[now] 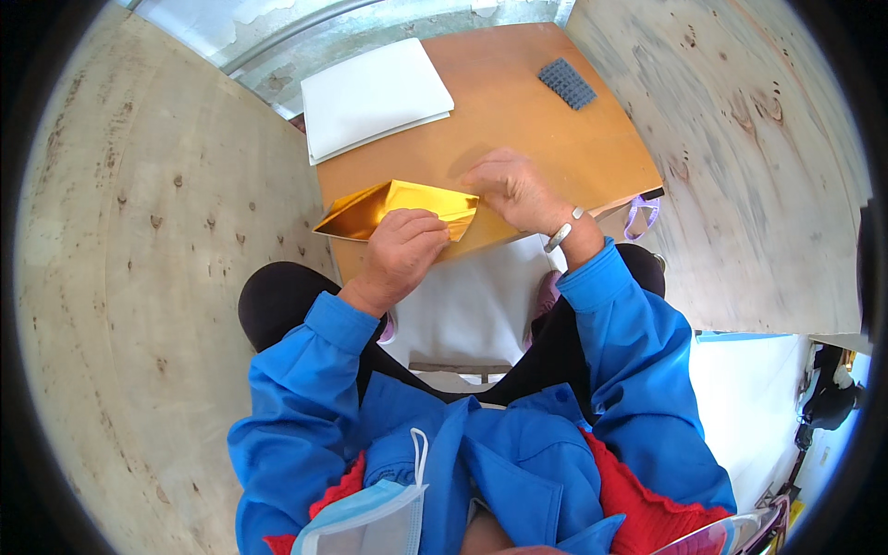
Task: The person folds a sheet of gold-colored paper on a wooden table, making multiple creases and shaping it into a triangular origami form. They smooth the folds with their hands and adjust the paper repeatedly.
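A folded sheet of shiny gold foil paper [423,198] lies at the near left edge of the wooden tabletop [485,76], its left part raised in a fold. My left hand [409,246] is on its near side, with fingers closed over the paper. Just right of the paper's right corner is my right hand [510,187], raised over the tabletop with bent, slightly blurred fingers; whether it holds anything cannot be told. A metal bangle circles the right wrist.
White folded sheets [374,97] lie at the tabletop's far left. A dark grey textured pad [567,83] sits at the far right. Wooden panels [159,277] stand on both sides. A purple strap [642,216] hangs by the right edge.
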A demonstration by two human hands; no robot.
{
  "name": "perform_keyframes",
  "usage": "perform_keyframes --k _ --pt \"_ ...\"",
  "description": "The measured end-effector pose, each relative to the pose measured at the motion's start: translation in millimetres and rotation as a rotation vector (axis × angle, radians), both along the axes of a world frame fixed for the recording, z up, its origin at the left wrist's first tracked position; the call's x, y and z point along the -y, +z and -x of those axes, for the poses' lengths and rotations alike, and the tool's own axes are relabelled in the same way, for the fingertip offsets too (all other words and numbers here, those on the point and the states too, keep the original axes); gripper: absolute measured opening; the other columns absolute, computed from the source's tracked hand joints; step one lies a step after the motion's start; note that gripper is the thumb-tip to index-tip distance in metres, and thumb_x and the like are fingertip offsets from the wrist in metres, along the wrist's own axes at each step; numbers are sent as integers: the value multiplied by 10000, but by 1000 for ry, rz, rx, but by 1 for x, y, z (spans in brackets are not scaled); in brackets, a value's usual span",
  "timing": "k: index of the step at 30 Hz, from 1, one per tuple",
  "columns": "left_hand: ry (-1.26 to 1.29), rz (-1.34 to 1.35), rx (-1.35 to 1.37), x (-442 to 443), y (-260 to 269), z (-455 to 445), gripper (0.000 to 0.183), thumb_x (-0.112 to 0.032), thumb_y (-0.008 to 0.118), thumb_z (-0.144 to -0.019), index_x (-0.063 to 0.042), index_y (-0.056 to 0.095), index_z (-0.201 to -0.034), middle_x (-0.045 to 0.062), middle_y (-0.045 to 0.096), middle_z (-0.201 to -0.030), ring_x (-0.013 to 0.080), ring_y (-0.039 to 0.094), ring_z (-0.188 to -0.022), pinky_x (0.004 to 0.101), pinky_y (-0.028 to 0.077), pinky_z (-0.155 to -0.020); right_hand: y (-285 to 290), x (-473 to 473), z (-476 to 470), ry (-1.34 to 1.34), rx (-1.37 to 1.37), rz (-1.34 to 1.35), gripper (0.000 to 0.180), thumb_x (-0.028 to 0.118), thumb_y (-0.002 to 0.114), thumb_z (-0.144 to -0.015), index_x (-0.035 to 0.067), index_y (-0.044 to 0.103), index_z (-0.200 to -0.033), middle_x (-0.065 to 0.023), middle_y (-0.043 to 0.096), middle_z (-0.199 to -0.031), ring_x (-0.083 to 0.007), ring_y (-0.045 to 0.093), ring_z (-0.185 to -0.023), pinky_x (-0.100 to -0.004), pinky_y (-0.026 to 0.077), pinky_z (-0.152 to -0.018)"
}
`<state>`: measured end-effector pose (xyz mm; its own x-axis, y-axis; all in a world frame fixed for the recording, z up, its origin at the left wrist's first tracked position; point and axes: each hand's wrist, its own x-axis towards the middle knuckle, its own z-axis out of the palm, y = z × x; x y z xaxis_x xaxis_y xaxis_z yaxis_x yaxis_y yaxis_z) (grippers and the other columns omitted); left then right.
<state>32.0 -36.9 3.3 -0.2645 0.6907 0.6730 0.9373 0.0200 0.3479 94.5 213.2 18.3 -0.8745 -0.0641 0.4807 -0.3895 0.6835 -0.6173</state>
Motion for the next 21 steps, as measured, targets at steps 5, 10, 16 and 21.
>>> perform_keyframes --k 5,10,16,21 --pt "-43 86 33 2 -16 -6 107 -15 778 -837 -30 727 -930 105 750 -1111 320 709 -1128 448 560 -986 -3 -2 -4 -215 212 96 106 6 764 -795 61 760 -885 -113 727 -875 -334 689 -889 -441 560 -803" --pt "-53 174 38 6 -23 -8 110 -29 758 -875 -19 714 -975 140 743 -1208 348 684 -1233 488 523 -1097 -12 7 3 -180 190 -50 62 102 783 -812 84 724 -822 -81 698 -824 -305 680 -865 -442 523 -772" --pt "-36 255 53 7 -28 -10 177 -49 729 -913 11 679 -1072 170 708 -1318 365 652 -1288 518 491 -1144 -28 13 6 -215 177 -141 116 138 790 -815 124 675 -804 -39 672 -829 -282 662 -913 -434 433 -843" --pt "-38 293 55 7 -29 -10 211 -43 677 -945 21 652 -1144 176 682 -1367 367 625 -1325 527 464 -1170 -35 9 12 -216 234 -68 113 124 782 -811 130 670 -799 -28 677 -828 -273 665 -901 -436 430 -846"
